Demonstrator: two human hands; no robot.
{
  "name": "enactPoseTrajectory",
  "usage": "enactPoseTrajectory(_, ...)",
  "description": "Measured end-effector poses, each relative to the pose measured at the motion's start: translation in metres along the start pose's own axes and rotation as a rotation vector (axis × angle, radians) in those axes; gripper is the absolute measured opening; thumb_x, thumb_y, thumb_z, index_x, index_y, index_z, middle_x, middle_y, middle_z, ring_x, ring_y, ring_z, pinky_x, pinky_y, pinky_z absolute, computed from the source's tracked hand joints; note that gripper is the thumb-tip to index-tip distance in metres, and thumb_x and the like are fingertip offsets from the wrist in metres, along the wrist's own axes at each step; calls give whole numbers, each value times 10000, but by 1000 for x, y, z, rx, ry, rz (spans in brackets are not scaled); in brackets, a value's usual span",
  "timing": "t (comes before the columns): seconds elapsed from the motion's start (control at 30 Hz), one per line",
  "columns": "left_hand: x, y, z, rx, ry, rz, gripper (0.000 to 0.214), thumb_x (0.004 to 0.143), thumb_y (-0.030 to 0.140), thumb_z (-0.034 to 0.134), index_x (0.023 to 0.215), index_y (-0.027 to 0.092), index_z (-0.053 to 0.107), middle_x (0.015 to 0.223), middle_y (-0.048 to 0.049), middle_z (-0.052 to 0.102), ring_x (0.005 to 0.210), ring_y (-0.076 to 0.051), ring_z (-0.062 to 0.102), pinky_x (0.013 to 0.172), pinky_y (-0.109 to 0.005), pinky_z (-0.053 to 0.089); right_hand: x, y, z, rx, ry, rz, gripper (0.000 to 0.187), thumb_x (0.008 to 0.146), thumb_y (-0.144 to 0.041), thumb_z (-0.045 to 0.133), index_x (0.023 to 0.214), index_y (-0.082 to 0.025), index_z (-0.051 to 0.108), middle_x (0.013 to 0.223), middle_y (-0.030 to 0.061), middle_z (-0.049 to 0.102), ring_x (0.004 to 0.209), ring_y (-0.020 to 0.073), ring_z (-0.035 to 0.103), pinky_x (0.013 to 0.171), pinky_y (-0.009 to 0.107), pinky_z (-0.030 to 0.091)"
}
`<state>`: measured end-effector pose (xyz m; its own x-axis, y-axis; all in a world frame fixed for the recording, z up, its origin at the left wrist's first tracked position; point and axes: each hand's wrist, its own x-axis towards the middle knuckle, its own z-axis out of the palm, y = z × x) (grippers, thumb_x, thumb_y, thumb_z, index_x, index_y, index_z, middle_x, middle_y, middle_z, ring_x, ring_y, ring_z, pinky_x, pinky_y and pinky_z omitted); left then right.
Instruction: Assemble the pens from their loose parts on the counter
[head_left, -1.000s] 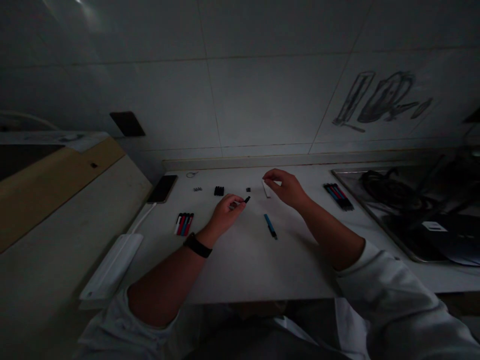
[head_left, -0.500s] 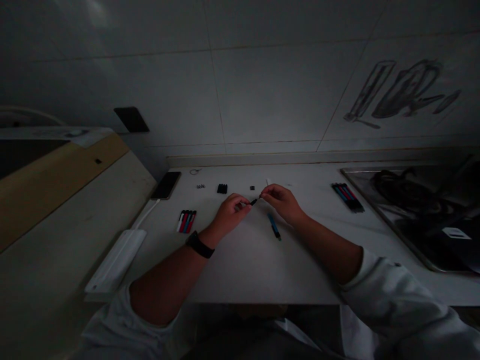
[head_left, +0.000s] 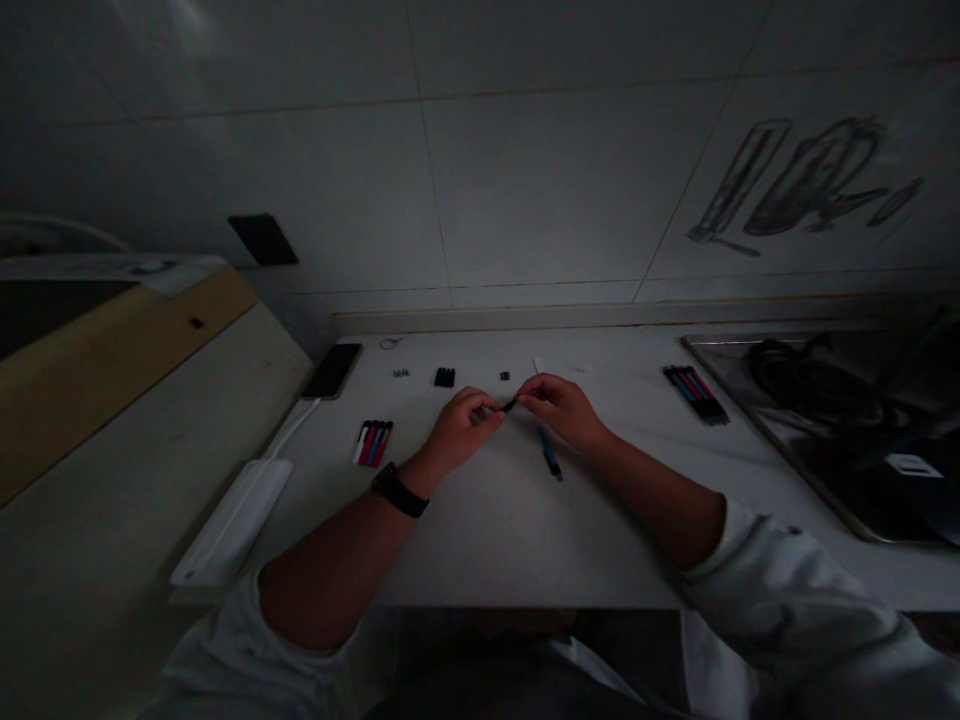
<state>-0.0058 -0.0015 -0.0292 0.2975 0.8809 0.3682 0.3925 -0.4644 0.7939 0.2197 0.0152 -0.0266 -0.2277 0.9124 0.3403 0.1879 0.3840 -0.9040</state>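
Since a second ago, the right hand (head_left: 561, 408) has come from beside the white strip (head_left: 537, 366) to meet the left hand (head_left: 466, 422) above the table (head_left: 480, 540), and the gap seen midway between their fingertips has closed. On the right, a metal-rimmed tray (head_left: 772, 439) holds a dark coiled thing (head_left: 784, 375). The small black pen part (head_left: 509, 405) lies slanted between the hands, left fingers clamped on its lower end, right fingers pinched on its upper end, just above the blue pen (head_left: 549, 455).
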Motion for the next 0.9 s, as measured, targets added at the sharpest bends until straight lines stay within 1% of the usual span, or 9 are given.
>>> enactPoseTrajectory(0.2,1,-2,1,-65,27,-23,106,916,289,704,945,188,714,1016,-63,672,923,-170,653,785,-295,533,0,-3,-3,-108,-6,-46,247,905,-459,701,964,-231,776,952,55,782,864,200,716,844,359,562)
enactPoseTrajectory(0.3,1,-2,1,-144,63,-82,137,918,311,693,969,184,705,1046,-73,684,931,-174,655,806,-305,538,5,-2,-23,-258,81,-83,263,940,-455,661,1017,-236,786,1001,68,786,873,204,717,823,349,571)
enactPoseTrajectory(0.4,1,-1,1,-213,73,-146,192,920,348,677,1007,180,700,1052,-78,690,915,-176,653,800,-308,542,11,6,-50,-495,180,-82,248,967,-366,608,1072,-233,789,1065,83,781,892,208,716,824,345,572)
enactPoseTrajectory(0.47,1,-1,0,-232,68,-170,220,915,371,675,1020,180,699,1046,-78,694,914,-180,650,791,-307,543,13,14,-65,-679,137,-28,257,963,-296,597,1120,-230,789,1096,88,775,893,208,714,843,345,566)
enactPoseTrajectory(0.53,1,-1,-1,-240,65,-177,231,910,386,676,1015,181,699,1048,-80,696,922,-185,647,787,-309,542,14,21,-72,-836,36,33,301,958,-231,585,1189,-227,779,1132,94,767,915,207,713,882,340,552)
enactPoseTrajectory(0.6,1,-1,-1,-243,66,-172,231,904,390,680,1000,181,700,1051,-84,697,932,-190,646,792,-313,541,14,26,-73,-947,-74,60,354,957,-183,570,1253,-227,761,1177,101,753,988,212,707,930,326,529)
enactPoseTrajectory(0.7,1,1,-1,-238,66,-169,225,903,389,679,985,182,703,1057,-88,697,942,-195,647,808,-322,538,14,25,-69,-1045,-201,63,354,985,-187,544,1255,-241,767,1195,105,738,1071,219,689,969,307,501)
enactPoseTrajectory(0.8,1,3,-2,-239,65,-177,227,902,392,674,989,184,701,1067,-89,695,943,-196,645,811,-324,536,13,18,-67,-1114,-254,71,317,998,-226,544,1189,-242,797,1185,108,729,1058,223,681,971,305,494)
enactPoseTrajectory(0.9,0,4,-2,-240,58,-187,234,900,395,672,993,183,699,1079,-93,693,944,-199,640,799,-323,535,11,10,-69,-1162,-257,81,311,979,-229,576,1207,-252,786,1220,99,718,1069,225,666,974,308,493)
